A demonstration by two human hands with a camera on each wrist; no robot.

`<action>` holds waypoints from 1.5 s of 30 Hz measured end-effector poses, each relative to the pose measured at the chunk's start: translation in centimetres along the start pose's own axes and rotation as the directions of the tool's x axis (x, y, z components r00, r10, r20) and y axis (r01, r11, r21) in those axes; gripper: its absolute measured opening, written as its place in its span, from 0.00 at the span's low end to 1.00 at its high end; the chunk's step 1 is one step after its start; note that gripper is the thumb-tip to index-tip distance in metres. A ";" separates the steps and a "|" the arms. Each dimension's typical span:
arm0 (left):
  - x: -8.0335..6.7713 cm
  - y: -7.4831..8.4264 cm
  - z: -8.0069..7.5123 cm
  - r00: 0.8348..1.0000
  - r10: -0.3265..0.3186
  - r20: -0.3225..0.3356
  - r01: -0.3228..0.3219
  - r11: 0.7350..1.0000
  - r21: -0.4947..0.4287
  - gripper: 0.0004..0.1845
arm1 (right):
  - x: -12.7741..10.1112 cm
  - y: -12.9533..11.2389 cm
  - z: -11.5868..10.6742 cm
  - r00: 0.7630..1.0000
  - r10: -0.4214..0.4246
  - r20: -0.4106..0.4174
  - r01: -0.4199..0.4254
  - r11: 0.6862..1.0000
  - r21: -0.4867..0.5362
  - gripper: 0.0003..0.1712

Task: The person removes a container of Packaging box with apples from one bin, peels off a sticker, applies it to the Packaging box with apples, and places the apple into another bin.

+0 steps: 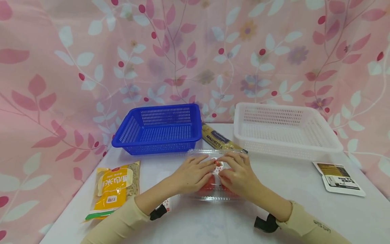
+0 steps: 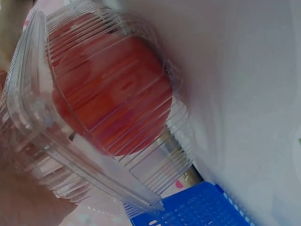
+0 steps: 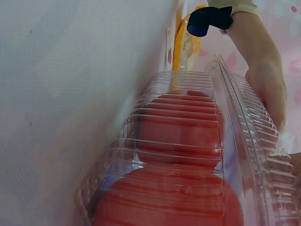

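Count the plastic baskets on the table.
2: a blue basket behind the left hand, a white basket at back right. None seem hidden.

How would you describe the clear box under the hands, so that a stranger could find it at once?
Start at the white table with a blue basket and a white basket at its far side. In front of the gap between them lies the clear box, with the left hand and the right hand on its lid. Only it is see-through, ribbed, with red fruit inside.
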State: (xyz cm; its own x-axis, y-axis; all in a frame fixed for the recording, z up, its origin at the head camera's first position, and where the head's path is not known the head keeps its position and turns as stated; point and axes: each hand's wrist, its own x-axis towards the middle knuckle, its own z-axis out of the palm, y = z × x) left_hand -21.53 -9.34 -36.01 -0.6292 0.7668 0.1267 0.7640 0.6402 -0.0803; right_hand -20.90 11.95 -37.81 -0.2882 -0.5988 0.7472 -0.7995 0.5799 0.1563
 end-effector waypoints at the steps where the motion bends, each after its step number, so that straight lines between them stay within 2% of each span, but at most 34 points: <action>1: 0.0 0.0 0.1 1.000 0.003 0.003 -0.003 1.000 0.006 0.24 | 0.0 0.0 0.0 1.000 0.001 0.002 -0.001 1.000 0.000 0.03; 8: 0.1 0.1 0.3 1.000 0.014 -0.001 -0.014 1.000 0.021 0.25 | 0.0 0.0 -0.2 0.999 0.016 0.041 -0.017 1.000 0.019 0.04; 15: 0.0 0.4 0.4 0.999 0.021 0.039 -0.022 0.999 0.031 0.29 | 0.1 0.3 -0.5 0.997 0.011 0.073 -0.016 0.998 0.067 0.05; 22: -0.2 0.3 0.6 0.997 0.043 0.060 -0.046 0.997 0.056 0.34 | 0.3 0.5 -0.6 0.996 -0.009 0.087 0.003 0.997 0.072 0.06; 28: -0.5 0.4 0.8 0.996 0.076 0.036 -0.079 0.995 0.067 0.35 | 0.0 0.5 -0.7 0.992 0.024 0.121 -0.033 0.997 0.069 0.06; 34: -1.2 0.9 1.1 0.989 0.140 -0.037 -0.131 0.974 0.187 0.38 | -0.3 0.2 -0.6 0.993 0.014 0.120 -0.020 0.998 0.051 0.04; 37: -1.6 1.0 1.3 0.983 0.168 -0.071 -0.149 0.965 0.216 0.41 | -0.6 0.0 -0.6 0.987 -0.011 0.161 0.004 0.999 0.043 0.09; 45: -2.2 1.0 1.7 0.978 0.175 -0.116 -0.152 0.971 0.184 0.40 | -1.5 -0.3 -1.2 0.951 -0.037 0.306 0.011 0.996 0.087 0.26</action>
State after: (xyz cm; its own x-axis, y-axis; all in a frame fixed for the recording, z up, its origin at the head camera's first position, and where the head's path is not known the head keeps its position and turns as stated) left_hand -19.59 -10.27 -38.05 -0.4648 0.8565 0.2245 0.8115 0.5135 -0.2788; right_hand -19.61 13.36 -38.25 -0.4055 -0.7601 0.5077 -0.8454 0.5231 0.1081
